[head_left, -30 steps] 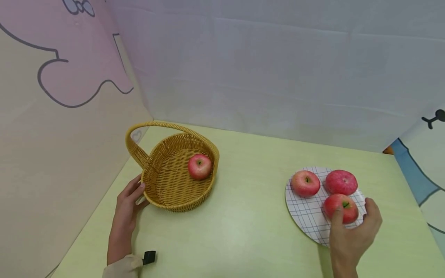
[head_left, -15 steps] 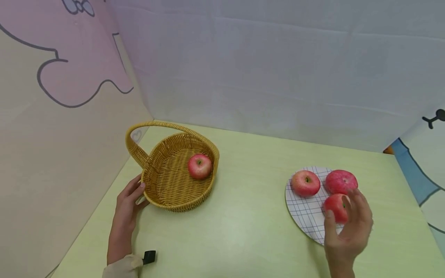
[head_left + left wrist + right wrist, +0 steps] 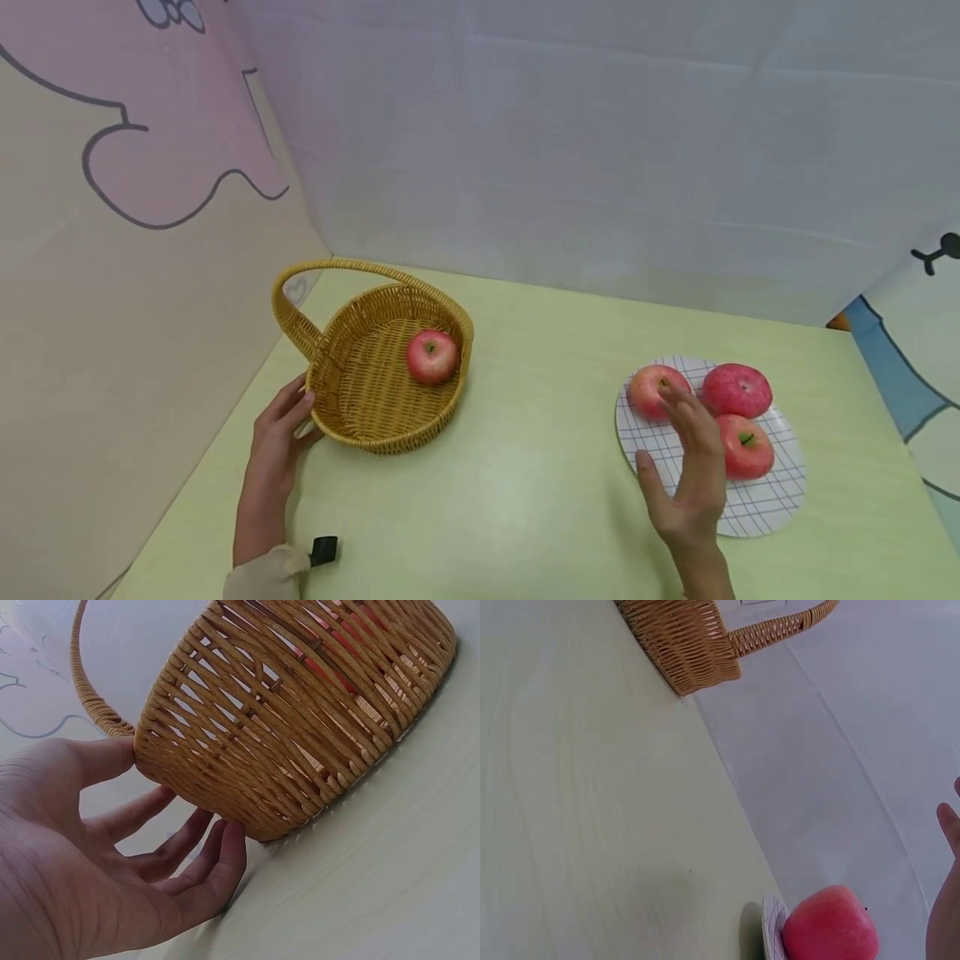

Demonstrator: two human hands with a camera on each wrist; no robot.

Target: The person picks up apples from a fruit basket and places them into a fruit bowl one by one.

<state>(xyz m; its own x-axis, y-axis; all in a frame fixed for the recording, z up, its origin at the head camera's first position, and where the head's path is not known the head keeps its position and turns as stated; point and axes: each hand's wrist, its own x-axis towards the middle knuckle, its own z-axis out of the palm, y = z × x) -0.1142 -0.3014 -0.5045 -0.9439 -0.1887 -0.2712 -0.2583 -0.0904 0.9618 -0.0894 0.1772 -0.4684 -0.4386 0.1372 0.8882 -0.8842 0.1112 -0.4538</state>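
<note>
A wicker basket (image 3: 375, 400) with an arched handle stands on the left of the table, one red apple (image 3: 431, 357) inside. My left hand (image 3: 273, 446) holds its near left side; in the left wrist view the thumb touches the rim and the curled fingers meet the lower wall. Over the left part of a checked plate (image 3: 761, 508), my right hand (image 3: 692, 483) is raised with fingers spread and nothing in them. Several apples lie on that plate: a left one (image 3: 645, 390), partly behind my fingertips, a back one (image 3: 737, 390) and a front one (image 3: 752, 450).
The pale table (image 3: 525, 467) stretches between basket and plate. A white sheet (image 3: 562, 167) hangs along the back, and printed cloth (image 3: 172, 275) stands close on the basket's left. A small black piece (image 3: 324, 550) sticks out at my left cuff.
My right hand has come away from the front apple, which stays on the plate, and moved left towards the left apple. The left hand and basket have not moved.
</note>
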